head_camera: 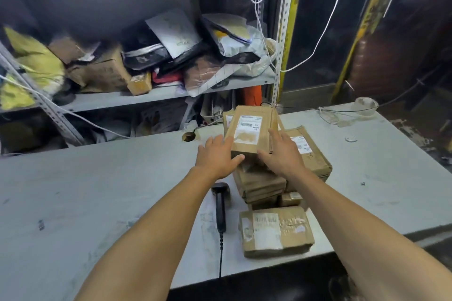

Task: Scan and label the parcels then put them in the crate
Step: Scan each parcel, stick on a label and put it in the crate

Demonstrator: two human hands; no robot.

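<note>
Fingers (215, 144) spread, flanking top parcel (248, 129)

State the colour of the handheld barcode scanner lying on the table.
Black; the handheld barcode scanner shows best in the head view.

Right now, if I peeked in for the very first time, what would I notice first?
Probably the two bare hands, left hand and right hand, touching the top cardboard parcel from either side on a stack mid-table. Next, the black barcode scanner lying on the grey table beside the stack. Behind is a metal shelf crammed with bags and boxes.
</note>
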